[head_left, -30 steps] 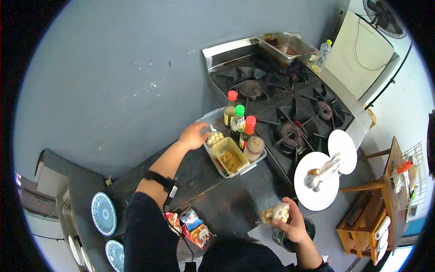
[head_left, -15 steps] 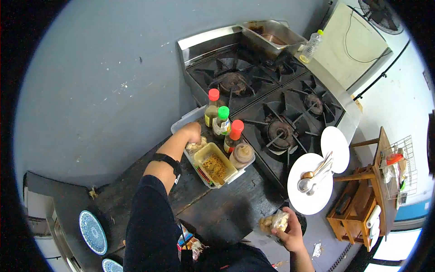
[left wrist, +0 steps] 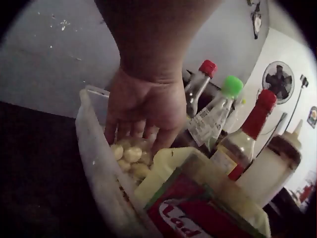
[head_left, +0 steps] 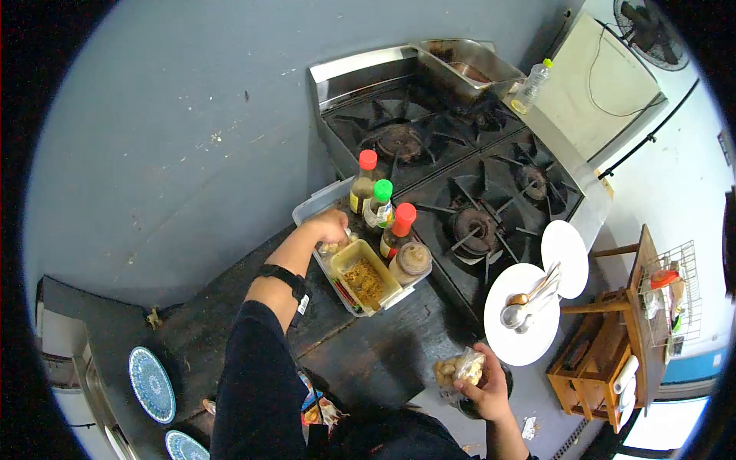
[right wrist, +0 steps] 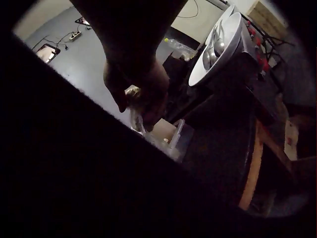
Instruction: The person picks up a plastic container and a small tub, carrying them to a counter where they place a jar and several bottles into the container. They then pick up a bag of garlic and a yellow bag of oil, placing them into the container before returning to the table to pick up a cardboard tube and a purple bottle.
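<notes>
My left hand (head_left: 330, 228) reaches into the clear plastic bin (head_left: 310, 205). Its fingers and thumb pinch the upper part of a clear bag of pale, rounded pieces like peeled garlic cloves (left wrist: 132, 154). Beside that bag sits a yellowish tub (head_left: 339, 263) with brown crumbly contents, and red packets (left wrist: 185, 210) stand along the bin's side. Over the counter's front edge, my right hand (head_left: 491, 392) grips another clear bag of pale chunks (head_left: 460, 371). In the dim right wrist view, that hand mostly hides its bag.
Red- and green-capped bottles (head_left: 380, 207) and a squat jar (head_left: 412, 261) share the bin. Behind it is a gas stove (head_left: 475, 222). White plates (head_left: 506, 337) with ladles and spoons lie at its right corner. Patterned blue plates (head_left: 152, 383) and colourful packets (head_left: 316, 406) are nearer me.
My left hand has gone from the bin's rim down to the bag inside and now pinches it. My right hand still holds its bag. The head view has shifted.
</notes>
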